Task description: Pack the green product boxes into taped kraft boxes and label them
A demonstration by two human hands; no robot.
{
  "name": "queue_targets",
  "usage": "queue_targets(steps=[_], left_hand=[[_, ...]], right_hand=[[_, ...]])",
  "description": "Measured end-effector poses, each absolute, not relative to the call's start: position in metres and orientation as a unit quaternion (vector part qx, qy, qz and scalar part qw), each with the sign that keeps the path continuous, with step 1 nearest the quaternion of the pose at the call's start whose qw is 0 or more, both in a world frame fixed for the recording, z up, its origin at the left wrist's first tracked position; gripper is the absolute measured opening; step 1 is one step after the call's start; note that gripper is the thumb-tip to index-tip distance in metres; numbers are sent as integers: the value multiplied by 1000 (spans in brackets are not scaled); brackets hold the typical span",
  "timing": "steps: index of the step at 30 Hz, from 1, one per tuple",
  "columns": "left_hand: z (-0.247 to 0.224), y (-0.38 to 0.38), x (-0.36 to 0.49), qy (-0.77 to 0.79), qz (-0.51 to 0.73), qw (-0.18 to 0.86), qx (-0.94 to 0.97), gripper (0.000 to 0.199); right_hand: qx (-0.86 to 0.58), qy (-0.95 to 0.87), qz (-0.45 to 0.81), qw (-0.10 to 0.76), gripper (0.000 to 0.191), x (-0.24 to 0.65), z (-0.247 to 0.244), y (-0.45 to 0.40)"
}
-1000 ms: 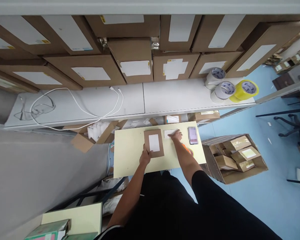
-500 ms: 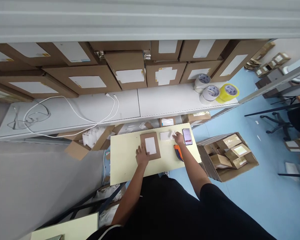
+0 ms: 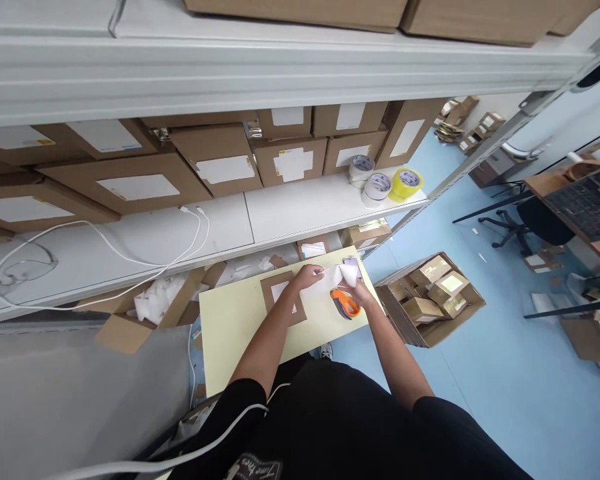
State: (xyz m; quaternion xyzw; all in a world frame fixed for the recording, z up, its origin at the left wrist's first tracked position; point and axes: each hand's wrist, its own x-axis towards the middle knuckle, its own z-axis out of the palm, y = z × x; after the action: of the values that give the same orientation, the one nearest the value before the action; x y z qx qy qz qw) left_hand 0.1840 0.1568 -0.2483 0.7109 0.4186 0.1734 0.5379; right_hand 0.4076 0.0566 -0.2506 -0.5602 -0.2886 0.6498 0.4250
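A white label sheet (image 3: pixel 324 280) is stretched between my two hands over the right part of the small cream table (image 3: pixel 230 320). My left hand (image 3: pixel 307 275) pinches its left end. At the other side my right hand (image 3: pixel 360 293) grips the curled-up end. Partly under my left forearm lies a flat brown cardboard package (image 3: pixel 296 313) with a white label. An orange and dark-blue tool (image 3: pixel 347 304), its kind unclear, rests just below the sheet beside my right hand. A phone (image 3: pixel 353 263) is mostly covered by the sheet.
Beyond the table, a grey shelf (image 3: pixel 300 210) carries labelled cartons (image 3: pixel 293 160), tape rolls (image 3: pixel 377 187) and a white cable (image 3: pixel 130 257). An open carton (image 3: pixel 397 313) of small boxes stands on the floor at right. Another open carton (image 3: pixel 125 327) holds white packing at left.
My left hand has left the cardboard package and moved right to the white sheet, now lifted between both hands. My right hand has moved slightly lower. The view has shifted right.
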Motion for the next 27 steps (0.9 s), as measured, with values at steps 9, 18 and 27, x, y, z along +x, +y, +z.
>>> queue_targets(steps=[9,18,27], left_hand=[[-235,160,185,383,141,543,734,38],[-229,165,177,395,211,529,721,43],[-219,151,189,493,257,465,689,52]], right_hand=[[-630,-288,509,511,56,420,-237,33],[-641,-102,464,603,46,427,-246,20],[-605,-162,484,611,47,430,-232,-4]])
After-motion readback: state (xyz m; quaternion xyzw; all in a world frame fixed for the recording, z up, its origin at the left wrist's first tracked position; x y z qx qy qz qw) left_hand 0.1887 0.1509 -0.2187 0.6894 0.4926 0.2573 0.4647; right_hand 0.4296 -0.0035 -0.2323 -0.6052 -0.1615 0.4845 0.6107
